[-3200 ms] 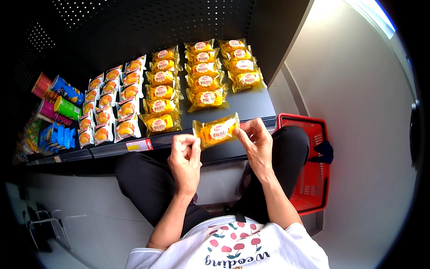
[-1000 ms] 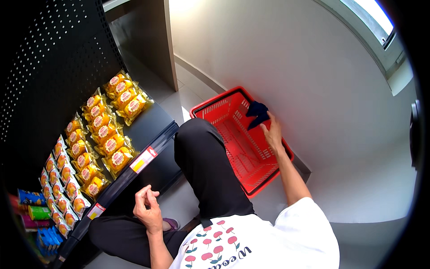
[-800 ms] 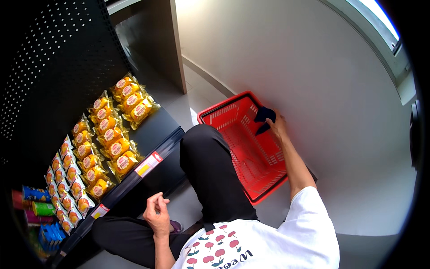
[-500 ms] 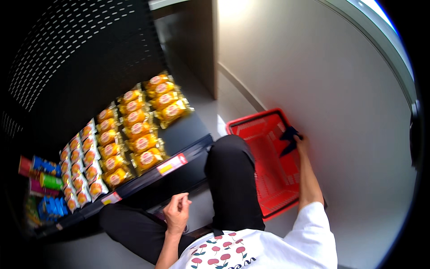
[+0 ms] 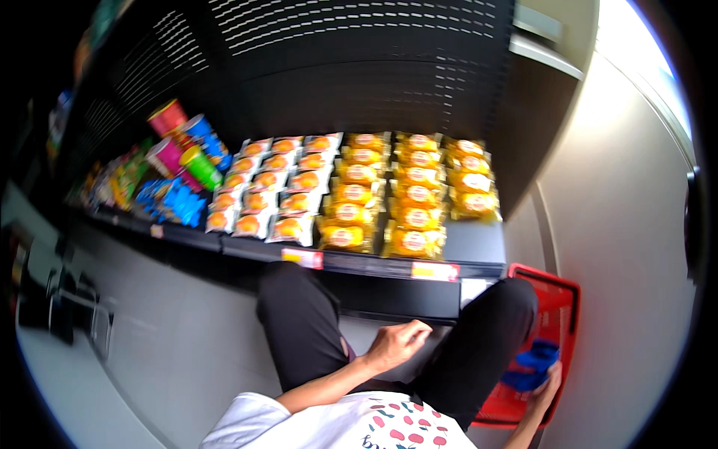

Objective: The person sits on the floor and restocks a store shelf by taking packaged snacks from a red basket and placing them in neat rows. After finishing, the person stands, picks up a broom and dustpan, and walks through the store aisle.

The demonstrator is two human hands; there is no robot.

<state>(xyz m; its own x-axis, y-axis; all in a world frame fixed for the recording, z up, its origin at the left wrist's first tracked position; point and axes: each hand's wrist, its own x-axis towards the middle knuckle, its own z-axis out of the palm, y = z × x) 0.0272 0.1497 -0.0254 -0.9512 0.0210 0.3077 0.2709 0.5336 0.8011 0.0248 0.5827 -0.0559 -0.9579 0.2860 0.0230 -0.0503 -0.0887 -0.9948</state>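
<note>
My right hand (image 5: pixel 550 382) reaches down at the right edge of the red shopping basket (image 5: pixel 572 314), closed on a blue, floppy, folded item (image 5: pixel 532 363). Whether that is a cloth or a packet I cannot tell. The basket stands on the floor beside my right knee, which hides part of it. In front of my body, between my knees, my left hand (image 5: pixel 400 344) hovers with its fingers curled in and nothing visible in them. Ahead, the low black shelf (image 5: pixel 479 247) carries rows of gold-wrapped cakes (image 5: pixel 415 194) and white-wrapped cakes (image 5: pixel 254 202).
Left of the cakes lie tilted snack canisters (image 5: pixel 198 165) and blue bags (image 5: pixel 172 200). A perforated black back panel (image 5: pixel 351 82) rises behind the shelf. A pale wall (image 5: pixel 636 224) stands close on the right. Metal legs (image 5: pixel 93 314) show at far left.
My view has swung left, so the shelf now lies straight ahead and the basket at lower right. My right hand still holds the blue item by the basket; my left hand stays curled.
</note>
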